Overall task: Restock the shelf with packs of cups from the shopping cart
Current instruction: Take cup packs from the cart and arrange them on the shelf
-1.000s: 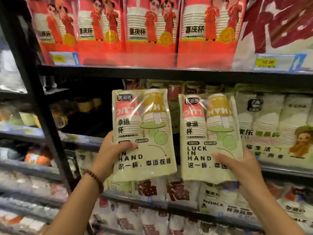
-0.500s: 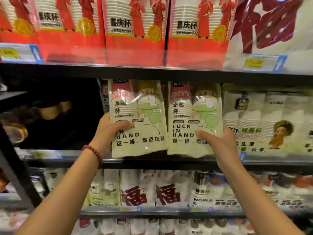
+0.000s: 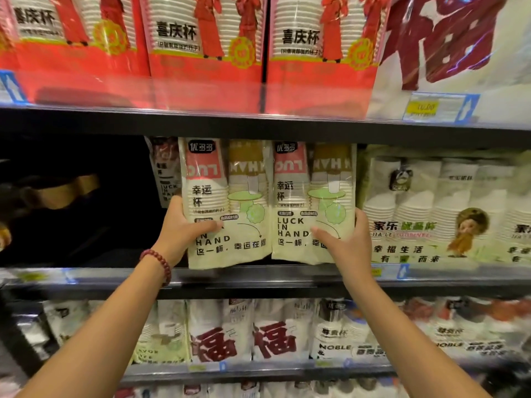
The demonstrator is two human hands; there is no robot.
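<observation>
Both grips full: left hand (image 3: 184, 228) holds left cup pack (image 3: 227, 196), right hand (image 3: 349, 242) right cup pack (image 3: 313, 193); shelf (image 3: 258, 280) placement underway, seating and release likely next.

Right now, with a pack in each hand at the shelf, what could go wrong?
The left pack and right pack stand at the shelf's front lip; released early by the left hand or right hand, they may tip forward. The right pack sits close against the Jia Le pack, so pushing in may snag.

Cream-green left pack (image 3: 227, 254) and right pack (image 3: 290, 251), red and mustard bands; bright red top-shelf packs (image 3: 207, 67); dark-red bead bracelet (image 3: 162, 262).
</observation>
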